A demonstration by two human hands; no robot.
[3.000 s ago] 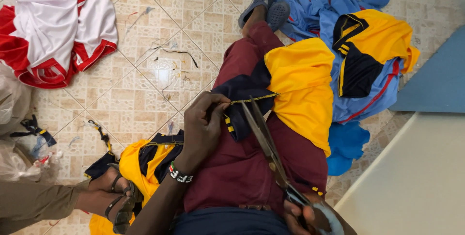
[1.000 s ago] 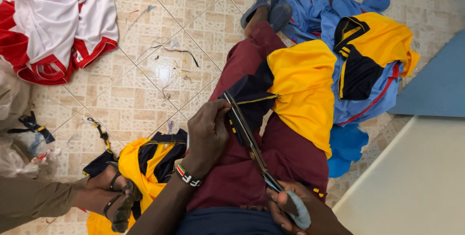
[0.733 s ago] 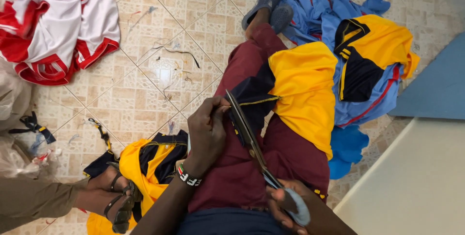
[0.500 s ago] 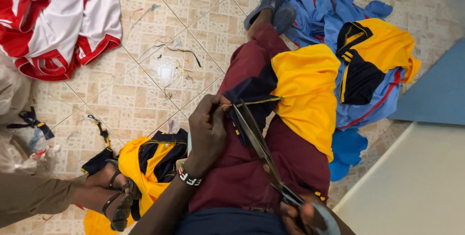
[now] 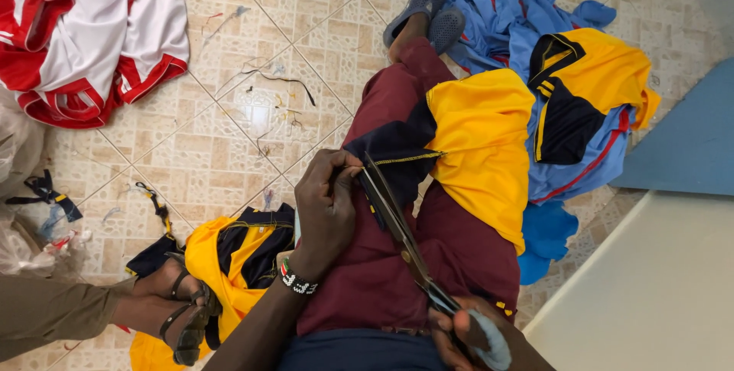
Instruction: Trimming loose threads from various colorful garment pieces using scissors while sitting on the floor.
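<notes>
— Scissors [image 5: 397, 222]?
— I see R hand [image 5: 470, 336] clamped on handles, blades parted at yellow-navy garment [image 5: 474, 141] on lap. L hand [image 5: 325, 206] pinches seam edge taut, prob. for clean cut.

View: a single camera, worn on the person's head.
Direction: it looks steeply down over the person's own lap to the tiled floor [image 5: 229, 103].
Nearness: close; the left hand [image 5: 325, 214] and right hand [image 5: 474, 336] sit low in the picture, the feet near the top edge.
Shared: nothing, only one view.
</notes>
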